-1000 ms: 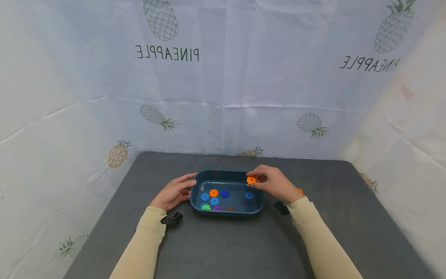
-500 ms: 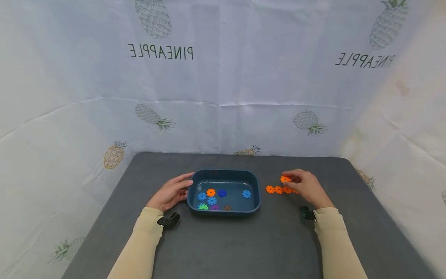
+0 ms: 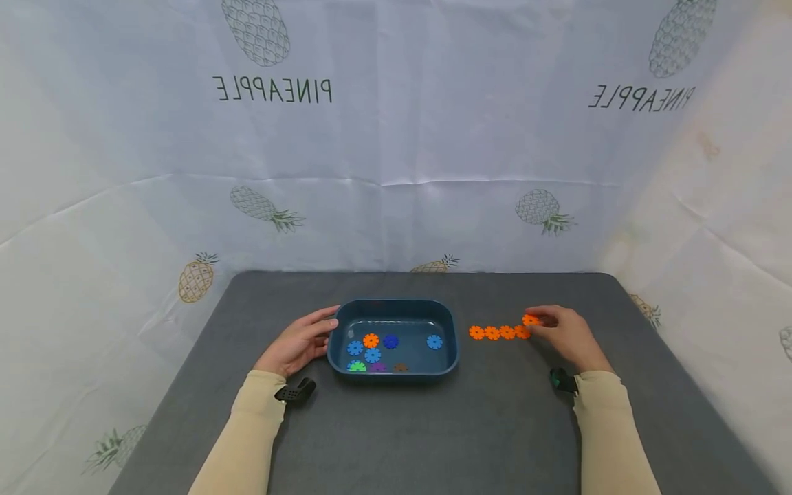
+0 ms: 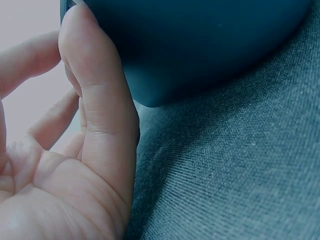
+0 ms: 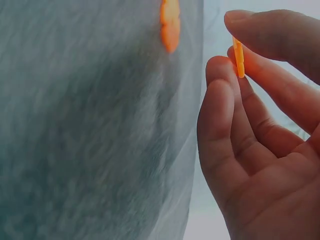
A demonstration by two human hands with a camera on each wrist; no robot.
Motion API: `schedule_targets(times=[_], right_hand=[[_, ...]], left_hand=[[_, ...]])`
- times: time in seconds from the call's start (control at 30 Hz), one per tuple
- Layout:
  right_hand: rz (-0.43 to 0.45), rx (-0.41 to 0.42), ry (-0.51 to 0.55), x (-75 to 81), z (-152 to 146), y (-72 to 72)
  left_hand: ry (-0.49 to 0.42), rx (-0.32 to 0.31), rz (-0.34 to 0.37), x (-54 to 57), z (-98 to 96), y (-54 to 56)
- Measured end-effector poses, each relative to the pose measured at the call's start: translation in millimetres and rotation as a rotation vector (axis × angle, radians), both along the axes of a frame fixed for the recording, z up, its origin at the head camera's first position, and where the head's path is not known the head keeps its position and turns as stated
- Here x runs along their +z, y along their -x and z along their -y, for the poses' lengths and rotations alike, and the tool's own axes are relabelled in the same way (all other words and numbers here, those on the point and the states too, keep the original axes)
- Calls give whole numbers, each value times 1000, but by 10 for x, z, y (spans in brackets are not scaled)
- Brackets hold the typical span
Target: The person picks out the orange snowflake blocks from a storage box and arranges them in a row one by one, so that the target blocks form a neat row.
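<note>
My left hand [image 3: 300, 342] holds the left rim of a dark blue tray [image 3: 396, 377]; in the left wrist view, the thumb [image 4: 102, 100] lies against the tray's outer wall [image 4: 200, 45]. Right of the tray, my right hand [image 3: 569, 335] pinches an orange notched building disc [image 3: 530, 320] between thumb and fingers. That disc [image 5: 239, 60] appears edge-on in the right wrist view. It is just above the right end of a row of several orange discs [image 3: 491, 333] on the table.
Inside the tray are a light blue disc [image 3: 435, 342], a dark blue disc [image 3: 391, 341], an orange disc [image 3: 370, 340] and several others. A grey table [image 3: 433, 440] lies underneath. Behind it hangs a white pineapple-print cloth [image 3: 383, 137].
My right hand has moved from above the tray's right end out to the right, carrying the orange disc past the row of discs. The left hand stays at the tray.
</note>
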State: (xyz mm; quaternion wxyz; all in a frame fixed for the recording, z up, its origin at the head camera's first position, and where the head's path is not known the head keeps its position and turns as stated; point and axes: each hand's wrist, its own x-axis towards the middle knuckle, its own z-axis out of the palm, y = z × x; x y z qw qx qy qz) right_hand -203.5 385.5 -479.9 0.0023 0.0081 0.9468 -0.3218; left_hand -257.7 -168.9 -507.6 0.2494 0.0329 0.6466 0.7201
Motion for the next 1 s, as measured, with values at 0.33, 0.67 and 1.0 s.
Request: schedule_targets(times=[0.33,0.67,1.0], right_hand=[[17,-29,-55,-34,-119,-16],[44,-15,-76,-79,-135,-14],[66,-12,-111,-68,-126,10]], left_hand=[[11,-2,-26,16,13,12],[-2,2,-4,25,7,-9],[0,3,6,10,6,3]])
